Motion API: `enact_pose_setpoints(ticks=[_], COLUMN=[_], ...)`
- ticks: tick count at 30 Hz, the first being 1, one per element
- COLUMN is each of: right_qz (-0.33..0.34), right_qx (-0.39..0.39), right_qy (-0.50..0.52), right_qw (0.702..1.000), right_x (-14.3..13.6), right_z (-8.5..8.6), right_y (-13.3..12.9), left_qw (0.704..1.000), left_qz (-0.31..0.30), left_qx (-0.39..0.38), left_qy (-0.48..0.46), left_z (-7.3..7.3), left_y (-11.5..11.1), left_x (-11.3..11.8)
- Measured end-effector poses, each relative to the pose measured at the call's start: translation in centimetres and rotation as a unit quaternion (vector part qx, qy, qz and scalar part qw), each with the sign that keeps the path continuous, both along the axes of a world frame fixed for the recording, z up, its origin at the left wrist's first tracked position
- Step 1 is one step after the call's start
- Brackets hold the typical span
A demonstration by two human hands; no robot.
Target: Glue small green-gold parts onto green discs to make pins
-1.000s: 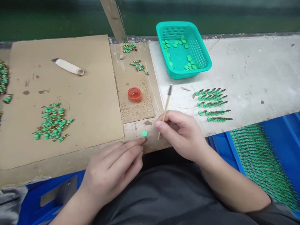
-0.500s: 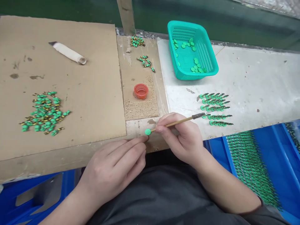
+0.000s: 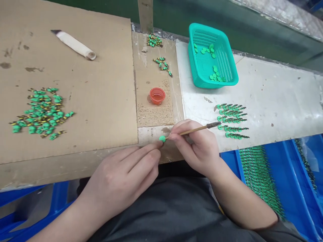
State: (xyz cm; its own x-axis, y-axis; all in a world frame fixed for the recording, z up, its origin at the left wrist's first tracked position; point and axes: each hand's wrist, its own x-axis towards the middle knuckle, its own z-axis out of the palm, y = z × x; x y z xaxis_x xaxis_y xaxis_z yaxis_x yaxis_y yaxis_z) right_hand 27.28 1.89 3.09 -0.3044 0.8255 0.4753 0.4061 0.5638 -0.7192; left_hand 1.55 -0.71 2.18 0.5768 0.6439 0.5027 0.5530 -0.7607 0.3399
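Note:
Between the fingertips of my left hand (image 3: 126, 169) is a small round green disc (image 3: 162, 138), held just above the table's front edge. My right hand (image 3: 198, 144) is closed in a pen grip around a thin wooden stick (image 3: 193, 130) with a dark wrapped rear end. The stick's front tip meets the disc or lies right at it; its exact shape is too small to make out. Beyond my hands stands a small red cup (image 3: 157, 96) with liquid in it. To the right are rows of green discs with dark twisted pieces on them (image 3: 233, 120).
A turquoise basket (image 3: 214, 84) with loose green discs stands at the back right. On the cardboard (image 3: 106, 87) lie a pile of small green, yellow and dark pieces (image 3: 42, 114) and a white tube with a dark pointed end (image 3: 74, 44). Blue trays (image 3: 290, 168) sit below the table.
The green disc has tilted, its face now seen more at a slant. My hands keep almost the same position while the camera view has shifted and turned slightly.

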Motion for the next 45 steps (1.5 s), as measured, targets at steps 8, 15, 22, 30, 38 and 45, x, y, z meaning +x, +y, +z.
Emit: enact_pose_setpoints(ticks=[8,15,22,30,38,45], right_qz=[0.016,0.032,0.036,-0.027,-0.062,-0.041], right_qx=[0.003,0.002,0.002,-0.033,-0.122,-0.204], right_qy=[-0.024,-0.039,-0.002,0.098,0.094,0.096], right_qw=[1.000,0.999,0.999,0.994,0.986,0.973], right_x=[-0.2,-0.5,-0.5,0.3,-0.1,0.0], right_z=[0.5,0.6,0.7,-0.2,0.4,0.5], right_y=[0.2,0.1,0.3,0.2,0.0,-0.3], left_qw=[1.000,1.000,0.999,1.000,0.997,0.994], left_qz=[0.008,0.008,0.014,0.005,0.013,0.015], left_qx=[-0.009,-0.012,-0.023,-0.016,-0.065,-0.099], left_qy=[-0.001,-0.010,-0.022,-0.006,-0.031,-0.052], left_z=[0.4,0.4,-0.1,-0.1,-0.5,-0.1], left_y=[0.4,0.2,0.0,0.3,0.1,0.6], left_x=[0.4,0.3,0.1,0.2,-0.2,-0.2])
